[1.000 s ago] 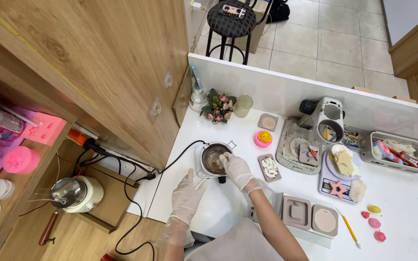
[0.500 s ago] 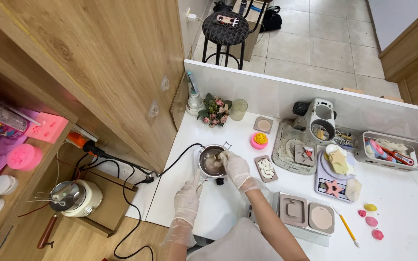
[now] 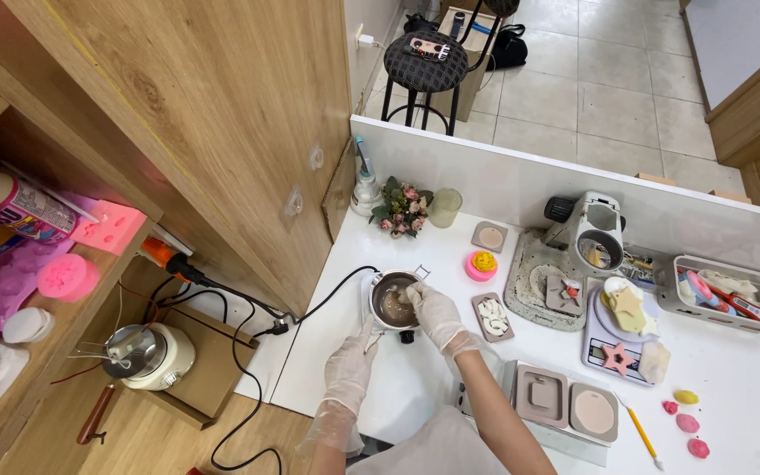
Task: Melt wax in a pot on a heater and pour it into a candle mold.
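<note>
The gloved left hand (image 3: 350,368) rests loose-fingered on the white surface (image 3: 406,383), grasping nothing. Beside it, the small metal pot (image 3: 393,301) stands upright, mouth upward. The gloved right hand (image 3: 434,313) dips curled fingers into it; grasp unclear.

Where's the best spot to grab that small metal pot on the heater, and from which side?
Probably the wire handle at the far right rim of the small metal pot, coming from the right. It sticks out clear of the wall, away from the black cord on the left. The right hand already hovers over the rim there; the left hand rests near the base.
</note>
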